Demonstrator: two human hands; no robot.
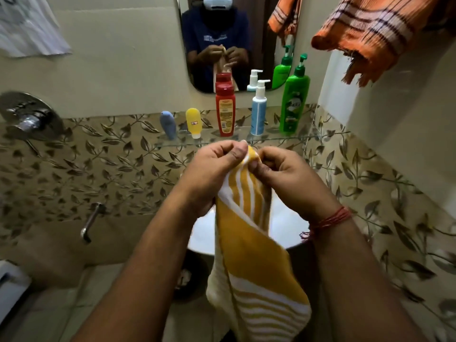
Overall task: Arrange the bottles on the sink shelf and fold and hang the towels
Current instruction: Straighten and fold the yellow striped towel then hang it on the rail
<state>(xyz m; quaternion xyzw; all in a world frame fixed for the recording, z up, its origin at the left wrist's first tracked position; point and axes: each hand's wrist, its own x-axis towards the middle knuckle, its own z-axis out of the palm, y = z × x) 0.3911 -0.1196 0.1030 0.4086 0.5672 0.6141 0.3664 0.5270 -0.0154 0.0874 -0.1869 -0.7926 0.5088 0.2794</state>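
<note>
A yellow towel with white stripes (249, 255) hangs down in front of me over the white sink (283, 230). My left hand (209, 174) and my right hand (283, 178) both pinch its top edge, close together. On the glass shelf (172, 143) behind stand several bottles upright in a row: a small blue one (168, 124), a small yellow one (193, 122), a red one (224, 109), a white-and-blue pump bottle (259, 112) and a tall green pump bottle (294, 99). An orange checked towel (365, 38) hangs at the upper right.
A mirror (237, 33) sits above the shelf. A chrome shower mixer (29, 117) and a tap spout (91, 222) are on the leaf-patterned wall at the left. A white cloth (29, 25) hangs at the top left.
</note>
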